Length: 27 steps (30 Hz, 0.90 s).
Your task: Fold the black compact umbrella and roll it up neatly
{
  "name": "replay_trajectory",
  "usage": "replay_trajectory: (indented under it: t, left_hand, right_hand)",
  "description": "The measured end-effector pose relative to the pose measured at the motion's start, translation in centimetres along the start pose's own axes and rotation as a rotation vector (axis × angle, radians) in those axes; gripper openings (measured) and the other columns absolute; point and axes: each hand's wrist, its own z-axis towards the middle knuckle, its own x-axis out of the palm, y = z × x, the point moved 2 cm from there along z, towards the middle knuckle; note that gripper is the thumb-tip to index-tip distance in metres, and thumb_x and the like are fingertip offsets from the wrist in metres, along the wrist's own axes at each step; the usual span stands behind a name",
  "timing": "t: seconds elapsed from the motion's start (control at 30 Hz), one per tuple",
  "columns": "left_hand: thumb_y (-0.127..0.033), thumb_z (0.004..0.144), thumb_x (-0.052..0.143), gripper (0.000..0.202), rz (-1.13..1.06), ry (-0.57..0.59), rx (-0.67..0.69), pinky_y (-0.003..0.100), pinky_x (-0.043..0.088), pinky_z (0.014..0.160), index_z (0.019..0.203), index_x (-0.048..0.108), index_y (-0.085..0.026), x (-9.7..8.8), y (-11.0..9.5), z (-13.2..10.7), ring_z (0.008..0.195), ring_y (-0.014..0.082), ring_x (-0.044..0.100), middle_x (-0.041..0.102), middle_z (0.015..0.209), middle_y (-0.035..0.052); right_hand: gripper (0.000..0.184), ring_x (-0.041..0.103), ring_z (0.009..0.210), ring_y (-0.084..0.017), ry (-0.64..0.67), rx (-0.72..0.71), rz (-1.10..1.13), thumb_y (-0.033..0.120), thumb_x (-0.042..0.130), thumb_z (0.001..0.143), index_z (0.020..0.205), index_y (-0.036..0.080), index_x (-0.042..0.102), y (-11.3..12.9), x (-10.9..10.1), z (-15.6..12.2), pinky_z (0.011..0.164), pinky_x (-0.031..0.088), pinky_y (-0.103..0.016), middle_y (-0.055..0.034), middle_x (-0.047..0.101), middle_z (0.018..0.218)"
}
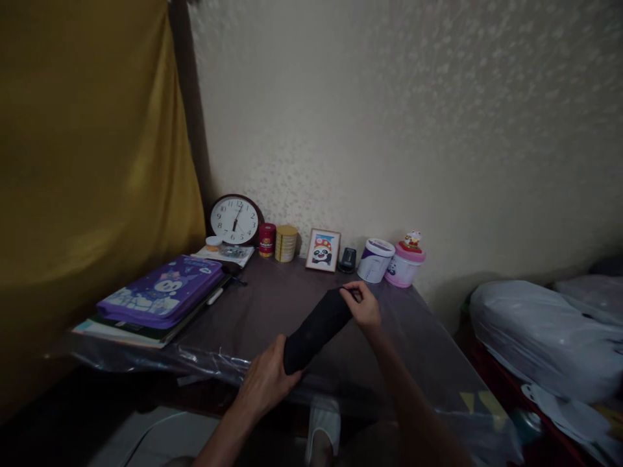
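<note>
A long black object [317,329], soft-looking like a cloth sleeve or a folded umbrella, is held slantwise above the near part of the table; its exact kind I cannot tell. Around its lower left end my left hand [270,373] is closed, thumb on top. My right hand [363,303] pinches the upper right end between thumb and fingertips. Beyond the black object stand a framed panda picture [323,250], a small black item [347,260] and a white and purple tub [376,261].
A plastic-covered table [263,295] spans the middle. On its left lie a purple zip case [168,290] and a pen [215,296]. At the back stand a clock [235,220], two cans and a pink tub [405,266] with a figurine. White bags [545,337] are on the right.
</note>
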Motion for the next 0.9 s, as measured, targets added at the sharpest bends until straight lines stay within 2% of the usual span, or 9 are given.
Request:
replay_trajectory:
  t: [0.1,0.23,0.33,0.4,0.5,0.57,0.77,0.9]
  left_hand:
    - [-0.035,0.072,0.056,0.028,0.058,0.029,-0.014,0.025,0.034,0.058,0.090,0.039,-0.022,-0.1,-0.2,-0.1,0.081,0.0228,0.061,0.061,0.090,0.0031]
    - [-0.031,0.071,0.056,0.027,0.109,0.040,-0.009,0.025,0.033,0.057,0.090,0.038,-0.022,-0.3,-0.3,-0.2,0.080,0.0229,0.061,0.060,0.089,0.0029]
    - [-0.029,0.072,0.054,0.026,0.159,0.037,0.029,0.025,0.033,0.057,0.090,0.037,-0.022,-0.4,-0.4,-0.2,0.080,0.0224,0.061,0.059,0.093,0.0038]
    - [-0.028,0.073,0.053,0.024,0.191,0.046,0.032,0.025,0.033,0.058,0.090,0.037,-0.023,-0.3,-0.4,-0.2,0.080,0.0216,0.061,0.058,0.096,0.0039]
    - [-0.027,0.073,0.054,0.025,0.226,0.053,0.023,0.025,0.034,0.059,0.091,0.038,-0.023,-0.4,-0.5,-0.2,0.081,0.0213,0.061,0.056,0.098,0.0032]
    - [-0.028,0.073,0.054,0.026,0.240,0.060,0.010,0.025,0.034,0.059,0.093,0.038,-0.023,-0.5,-0.6,-0.1,0.081,0.0213,0.061,0.055,0.100,0.0030]
    - [-0.027,0.072,0.053,0.025,0.230,0.048,0.036,0.025,0.035,0.058,0.091,0.039,-0.022,-0.4,-0.4,-0.1,0.080,0.0209,0.061,0.056,0.098,0.0031]
    - [-0.030,0.069,0.057,0.028,0.097,0.025,0.041,0.025,0.036,0.058,0.091,0.040,-0.022,0.0,0.0,0.0,0.079,0.0221,0.061,0.059,0.091,0.0027]
  right_hand:
    - [0.028,0.057,0.071,-0.017,-0.031,0.098,0.069,0.046,0.057,0.067,0.074,0.019,0.060,-0.2,-0.3,0.1,0.070,0.044,-0.030,-0.0021,0.062,0.072]
    - [0.028,0.056,0.078,-0.019,0.029,0.070,0.011,0.042,0.064,0.061,0.079,0.020,0.062,-0.1,-0.5,0.1,0.074,0.042,-0.030,-0.0016,0.064,0.079]
    - [0.021,0.056,0.073,-0.019,0.020,0.093,-0.030,0.040,0.057,0.068,0.072,0.020,0.062,0.0,-0.8,0.0,0.071,0.042,-0.031,-0.0017,0.062,0.071]
    - [0.020,0.057,0.078,-0.020,0.092,0.031,-0.037,0.038,0.056,0.071,0.074,0.020,0.063,0.3,-0.7,-0.1,0.075,0.042,-0.031,-0.0029,0.063,0.076]
    - [0.015,0.055,0.092,-0.020,0.207,-0.163,-0.097,0.031,0.060,0.068,0.078,0.022,0.065,0.8,-0.5,-0.4,0.085,0.038,-0.032,-0.0041,0.063,0.092]
    - [0.012,0.055,0.094,-0.020,0.231,-0.216,-0.144,0.027,0.059,0.068,0.077,0.021,0.065,0.7,-0.4,-0.4,0.087,0.037,-0.033,-0.0049,0.062,0.095]
    - [0.015,0.058,0.082,-0.018,0.248,-0.151,-0.192,0.029,0.053,0.070,0.063,0.018,0.061,-0.4,-0.1,0.1,0.079,0.041,-0.031,-0.0060,0.063,0.083]
    - [0.024,0.057,0.080,-0.020,0.097,0.031,-0.150,0.038,0.053,0.071,0.070,0.016,0.062,-0.6,-0.7,0.4,0.077,0.041,-0.032,-0.0060,0.064,0.078]
